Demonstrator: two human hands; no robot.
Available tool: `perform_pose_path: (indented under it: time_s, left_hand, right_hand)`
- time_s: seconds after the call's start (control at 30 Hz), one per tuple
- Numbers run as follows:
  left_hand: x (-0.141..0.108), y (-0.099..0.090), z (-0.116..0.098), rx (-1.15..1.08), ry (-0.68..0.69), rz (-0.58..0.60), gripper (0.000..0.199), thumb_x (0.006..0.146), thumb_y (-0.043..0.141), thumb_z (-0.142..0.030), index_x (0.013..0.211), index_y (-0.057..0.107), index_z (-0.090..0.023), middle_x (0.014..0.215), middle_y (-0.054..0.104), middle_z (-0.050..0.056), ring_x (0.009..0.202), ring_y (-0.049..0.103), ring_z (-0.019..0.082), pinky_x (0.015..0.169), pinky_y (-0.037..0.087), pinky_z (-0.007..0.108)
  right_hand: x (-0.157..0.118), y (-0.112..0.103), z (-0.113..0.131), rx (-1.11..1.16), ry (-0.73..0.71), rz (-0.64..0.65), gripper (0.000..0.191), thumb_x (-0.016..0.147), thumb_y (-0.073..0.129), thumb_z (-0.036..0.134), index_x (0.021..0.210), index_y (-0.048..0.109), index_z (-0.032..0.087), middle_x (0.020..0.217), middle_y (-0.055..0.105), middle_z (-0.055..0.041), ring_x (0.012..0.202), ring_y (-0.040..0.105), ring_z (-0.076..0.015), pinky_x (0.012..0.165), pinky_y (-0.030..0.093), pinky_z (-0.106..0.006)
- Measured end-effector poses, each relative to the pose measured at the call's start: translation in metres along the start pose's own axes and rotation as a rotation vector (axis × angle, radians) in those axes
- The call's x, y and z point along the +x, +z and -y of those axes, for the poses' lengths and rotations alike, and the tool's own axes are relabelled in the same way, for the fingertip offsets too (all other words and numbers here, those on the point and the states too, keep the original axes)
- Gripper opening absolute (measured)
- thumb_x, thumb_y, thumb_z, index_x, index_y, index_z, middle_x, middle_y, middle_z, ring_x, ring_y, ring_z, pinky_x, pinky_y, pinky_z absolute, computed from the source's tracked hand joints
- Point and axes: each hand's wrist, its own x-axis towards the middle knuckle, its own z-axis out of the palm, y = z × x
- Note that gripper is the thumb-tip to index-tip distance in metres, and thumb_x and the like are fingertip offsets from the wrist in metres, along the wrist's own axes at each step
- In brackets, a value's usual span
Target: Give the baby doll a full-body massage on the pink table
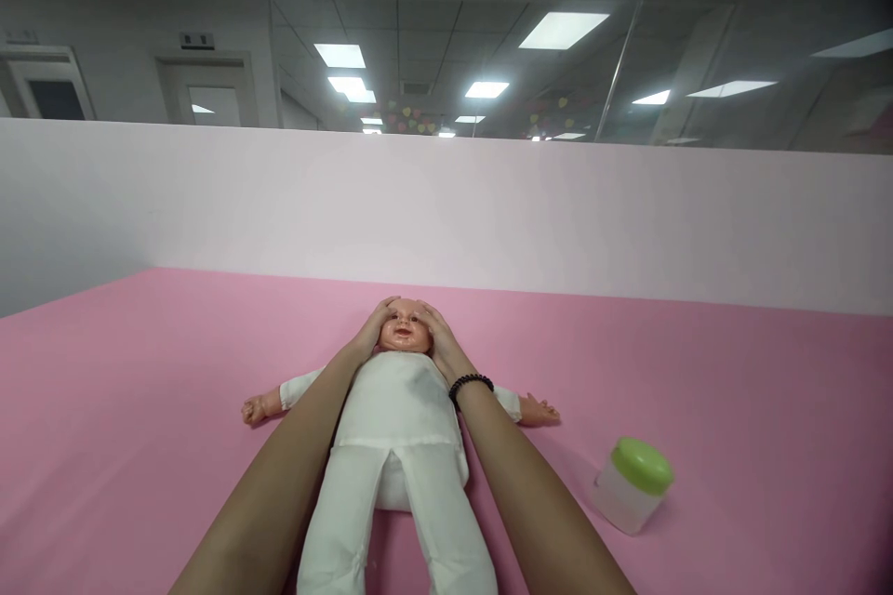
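Observation:
On its back lies a baby doll (403, 398) with a white cloth body, its plastic arms spread to both sides. My left hand (375, 327) rests against one side of its head, fingers stretched up over the forehead. Against the other side lies my right hand (441, 333), its fingers also extended along the forehead. Between them the doll's face stays visible. My palms and thumbs are mostly hidden. A dark beaded bracelet (472, 381) circles my right wrist. Both forearms pass over the doll's arms, and its feet fall outside the picture.
To the right of the doll stands a frosted jar (624, 499) with a green lid (643, 465). Pink covering (753, 409) spreads under everything. A pale low wall (446, 214) borders the far side, with glass panels and doors beyond.

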Motion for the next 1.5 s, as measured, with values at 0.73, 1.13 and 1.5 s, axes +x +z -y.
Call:
perform_pose_path:
  time_s: [0.73, 1.13, 1.5]
  left_hand:
    - [0.0, 0.0002, -0.0001, -0.02, 0.004, 0.009, 0.054, 0.08, 0.062, -0.035, 0.132, 0.052, -0.023, 0.123, 0.064, 0.009, 0.111, 0.063, 0.025, 0.097, 0.05, 0.036]
    - [-0.0029, -0.0037, 0.0029, 0.023, 0.045, 0.052, 0.063, 0.079, 0.072, -0.036, 0.136, 0.05, -0.023, 0.122, 0.065, 0.011, 0.109, 0.066, 0.025, 0.097, 0.052, 0.038]
    - [0.0005, -0.0009, -0.0007, 0.056, 0.043, 0.01, 0.051, 0.082, 0.062, -0.036, 0.13, 0.054, -0.022, 0.124, 0.063, 0.01, 0.116, 0.061, 0.027, 0.102, 0.048, 0.04]
  right_hand:
    - [-0.0002, 0.0003, -0.0009, -0.047, -0.009, -0.01, 0.057, 0.063, 0.083, 0.039, 0.114, 0.059, 0.028, 0.112, 0.067, -0.0023, 0.104, 0.066, -0.0215, 0.091, 0.055, -0.035]
    - [-0.0034, 0.0041, 0.0024, -0.094, -0.002, -0.03, 0.068, 0.056, 0.086, 0.038, 0.116, 0.055, 0.029, 0.115, 0.06, -0.002, 0.102, 0.065, -0.021, 0.087, 0.055, -0.034]
    - [0.0021, 0.0019, -0.0005, -0.181, -0.055, -0.087, 0.05, 0.064, 0.077, 0.044, 0.108, 0.06, 0.028, 0.108, 0.065, -0.0008, 0.098, 0.065, -0.0207, 0.081, 0.055, -0.031]
